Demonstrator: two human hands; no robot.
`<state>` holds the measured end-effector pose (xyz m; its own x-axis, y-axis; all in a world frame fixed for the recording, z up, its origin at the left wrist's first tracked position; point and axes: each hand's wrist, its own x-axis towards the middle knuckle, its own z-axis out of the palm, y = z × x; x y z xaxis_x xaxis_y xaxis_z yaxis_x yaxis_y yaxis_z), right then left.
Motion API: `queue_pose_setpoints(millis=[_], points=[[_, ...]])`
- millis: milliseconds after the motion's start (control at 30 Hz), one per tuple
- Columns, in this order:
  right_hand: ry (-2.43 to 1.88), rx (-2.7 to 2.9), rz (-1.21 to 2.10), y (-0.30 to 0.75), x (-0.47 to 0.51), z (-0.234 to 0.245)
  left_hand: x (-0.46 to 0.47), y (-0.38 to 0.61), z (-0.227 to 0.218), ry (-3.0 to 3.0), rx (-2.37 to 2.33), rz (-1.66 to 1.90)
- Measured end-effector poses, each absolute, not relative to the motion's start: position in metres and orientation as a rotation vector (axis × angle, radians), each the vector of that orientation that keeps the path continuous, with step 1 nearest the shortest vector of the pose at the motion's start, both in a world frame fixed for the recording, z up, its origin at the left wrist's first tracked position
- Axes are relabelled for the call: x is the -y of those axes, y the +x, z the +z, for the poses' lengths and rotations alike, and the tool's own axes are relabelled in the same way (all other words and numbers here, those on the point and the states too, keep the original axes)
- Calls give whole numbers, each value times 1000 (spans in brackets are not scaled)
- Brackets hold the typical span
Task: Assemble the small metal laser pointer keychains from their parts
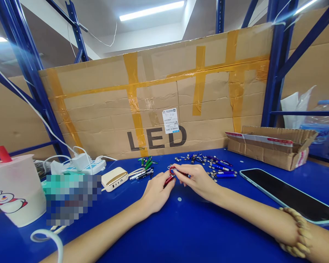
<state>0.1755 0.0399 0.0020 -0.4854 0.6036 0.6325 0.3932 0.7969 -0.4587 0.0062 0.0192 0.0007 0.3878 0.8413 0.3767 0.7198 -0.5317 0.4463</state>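
Note:
Near the middle of the blue tabletop, my left hand point(157, 193) is closed round a small dark red metal tube point(168, 180). My right hand point(202, 181) meets it from the other side, its fingers pinched on a red hook-shaped clip point(172, 169). A small metal ring shows at the clip's top. Whether clip and tube are joined is hidden by the fingers. Left of my hands lie silver and black pen-like tubes point(142, 174), with small green tubes point(148, 163) behind them. Blue tubes point(222, 168) and several small round silver pieces are scattered behind my right hand.
A phone point(287, 195) lies at right, before an open cardboard box point(265, 149). On the left are a cup with a red straw point(18, 190), a power bank point(115, 179), a power strip point(84, 167) and a white cable point(48, 233). A large cardboard sheet point(104, 120) backs the table.

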Motion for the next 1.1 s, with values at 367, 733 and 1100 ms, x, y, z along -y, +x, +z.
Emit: queue_pose_setpoints(millis=[367, 733, 1100], points=[[-764, 1925, 821, 166, -30, 10, -18, 6, 4, 2339, -1327, 894], [-786, 1843, 988, 164, -33, 10, -26, 4, -2, 2222, -1431, 1012], [-951, 1969, 837, 173, -50, -1, -44, -9, -1, 2390, -1766, 814]])
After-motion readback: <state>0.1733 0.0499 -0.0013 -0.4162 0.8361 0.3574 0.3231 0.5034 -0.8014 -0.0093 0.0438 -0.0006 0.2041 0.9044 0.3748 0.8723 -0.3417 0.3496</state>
